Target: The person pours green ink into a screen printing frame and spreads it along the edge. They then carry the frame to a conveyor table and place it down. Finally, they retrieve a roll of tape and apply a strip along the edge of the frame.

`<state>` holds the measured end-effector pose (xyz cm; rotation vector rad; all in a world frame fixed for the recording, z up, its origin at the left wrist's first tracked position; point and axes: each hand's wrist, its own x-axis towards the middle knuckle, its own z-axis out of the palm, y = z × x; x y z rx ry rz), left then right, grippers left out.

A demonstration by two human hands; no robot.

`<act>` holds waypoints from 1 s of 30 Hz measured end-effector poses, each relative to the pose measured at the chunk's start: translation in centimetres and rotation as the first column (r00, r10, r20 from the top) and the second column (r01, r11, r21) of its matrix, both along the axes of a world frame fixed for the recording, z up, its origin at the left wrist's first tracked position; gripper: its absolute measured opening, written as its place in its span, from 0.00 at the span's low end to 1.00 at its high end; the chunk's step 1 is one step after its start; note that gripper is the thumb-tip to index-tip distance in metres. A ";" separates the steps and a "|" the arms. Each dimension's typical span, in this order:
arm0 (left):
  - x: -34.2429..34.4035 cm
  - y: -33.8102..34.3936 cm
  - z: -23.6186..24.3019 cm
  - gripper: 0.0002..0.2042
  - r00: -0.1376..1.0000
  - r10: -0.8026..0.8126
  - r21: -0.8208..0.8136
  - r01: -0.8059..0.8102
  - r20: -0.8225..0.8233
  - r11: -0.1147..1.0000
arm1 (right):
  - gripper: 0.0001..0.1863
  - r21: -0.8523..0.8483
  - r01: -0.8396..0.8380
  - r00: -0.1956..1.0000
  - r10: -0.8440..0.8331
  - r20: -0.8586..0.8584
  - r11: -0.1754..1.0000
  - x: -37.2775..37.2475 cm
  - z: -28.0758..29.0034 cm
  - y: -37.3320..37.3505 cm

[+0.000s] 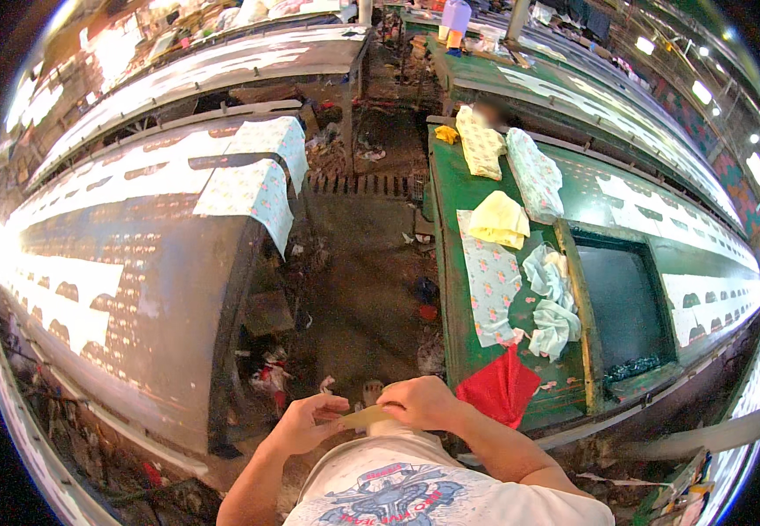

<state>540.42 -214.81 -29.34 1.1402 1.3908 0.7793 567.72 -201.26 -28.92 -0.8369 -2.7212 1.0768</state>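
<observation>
head | left hand (310,423) pinches near-centre yellow strip (367,417) | right hand (421,401) grips its right end | red cloth (500,387) just right, on green table (450,219) | printed fabric (490,282) farther along

A textile printing workshop — long printing tables (160,219) run from nine o'clock up toward twelve, laid with patterned cloth (261,188). At three o'clock a green table (450,263) carries a framed screen (621,302) and rags (551,302) — dirt floor (358,254) between.
</observation>
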 end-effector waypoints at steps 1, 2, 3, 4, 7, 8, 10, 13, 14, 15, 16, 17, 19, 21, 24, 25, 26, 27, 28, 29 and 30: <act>-1.0 1.5 0.1 0.16 0.999 -0.016 -0.015 0.015 -0.044 1.000 | 0.14 0.001 0.022 1.000 -0.022 -0.015 1.000 -0.4 -0.8 1.2; -1.9 3.1 -0.1 0.13 0.996 -0.034 -0.031 0.032 -0.082 0.999 | 0.14 0.001 0.046 0.999 -0.046 -0.024 0.999 -0.8 -1.1 2.5; -2.8 4.9 -0.3 0.11 0.991 -0.053 -0.047 0.048 -0.119 0.998 | 0.14 0.002 0.071 0.997 -0.070 -0.032 0.998 -1.3 -1.4 3.8; -3.7 7.0 -0.4 0.09 0.988 -0.090 -0.010 0.090 -0.122 0.996 | 0.14 -0.019 0.091 0.995 -0.091 -0.026 0.996 -1.8 -1.5 5.3; -5.9 14.2 -1.3 0.08 0.974 -0.175 0.114 0.192 -0.145 0.975 | 0.14 -0.009 0.109 0.994 -0.109 -0.013 0.994 -3.4 -2.1 10.9; -6.5 16.9 -1.3 0.09 0.969 -0.181 0.161 0.208 -0.166 0.965 | 0.14 -0.007 0.110 0.994 -0.111 -0.010 0.994 -3.9 -2.0 13.2; -8.3 22.3 -1.6 0.10 0.968 -0.174 0.236 0.215 -0.180 0.948 | 0.13 -0.005 0.112 0.994 -0.112 -0.005 0.994 -5.2 -2.0 18.2; -10.0 30.6 0.2 0.11 0.997 -0.075 -0.052 0.074 -0.029 0.996 | 0.12 0.060 0.161 0.986 -0.158 -0.042 0.985 -7.5 0.4 26.2; -10.6 33.3 0.0 0.11 0.998 -0.056 -0.024 0.056 0.001 0.998 | 0.12 0.068 0.176 0.982 -0.171 -0.083 0.982 -8.3 1.2 28.5; -11.6 36.1 -0.3 0.11 1.000 -0.019 0.017 0.019 0.023 1.000 | 0.11 0.097 0.179 0.980 -0.169 -0.105 0.979 -9.1 2.1 31.1; -12.4 38.9 -0.5 0.10 1.000 -0.015 0.038 0.015 0.009 0.999 | 0.11 0.126 0.182 0.978 -0.166 -0.127 0.975 -10.0 2.9 33.7; -12.9 41.9 0.1 0.11 0.999 -0.023 0.085 0.025 -0.024 0.996 | 0.11 0.150 0.186 0.975 -0.164 -0.146 0.971 -10.8 3.7 36.3; -14.3 47.2 0.3 0.11 0.999 0.008 0.184 -0.018 0.053 0.983 | 0.12 0.191 0.190 0.975 -0.162 -0.153 0.963 -12.7 5.4 41.2; -15.7 52.8 0.0 0.08 0.985 0.042 0.189 -0.074 0.168 0.979 | 0.12 0.232 0.201 0.969 -0.158 -0.191 0.952 -14.4 6.0 46.6; -17.7 62.1 0.3 0.11 0.989 0.060 0.159 -0.081 0.135 0.984 | 0.13 0.230 0.229 0.962 -0.184 -0.202 0.946 -16.9 6.3 54.9; -18.1 65.4 0.8 0.12 1.000 0.020 0.260 -0.018 -0.006 0.965 | 0.13 0.238 0.236 0.962 -0.191 -0.197 0.942 -17.6 6.1 57.8; -18.3 68.7 2.1 0.14 0.987 -0.011 0.347 0.066 -0.158 0.936 | 0.12 0.278 0.243 0.962 -0.194 -0.194 0.929 -18.2 5.3 60.8; -19.0 71.9 3.0 0.16 0.948 -0.016 0.418 0.155 -0.318 0.895 | 0.12 0.274 0.248 0.962 -0.202 -0.185 0.929 -19.3 4.9 64.0; -19.9 75.3 2.5 0.17 0.942 -0.007 0.417 0.155 -0.336 0.896 | 0.12 0.271 0.253 0.962 -0.210 -0.176 0.929 -20.4 4.5 67.1; -21.0 78.5 1.6 0.16 0.942 -0.012 0.400 0.154 -0.336 0.903 | 0.12 0.265 0.250 0.963 -0.213 -0.163 0.931 -21.6 4.3 70.4; -21.8 82.2 1.1 0.15 0.946 -0.021 0.398 0.157 -0.324 0.904 | 0.12 0.255 0.269 0.957 -0.229 -0.176 0.929 -22.5 4.3 73.5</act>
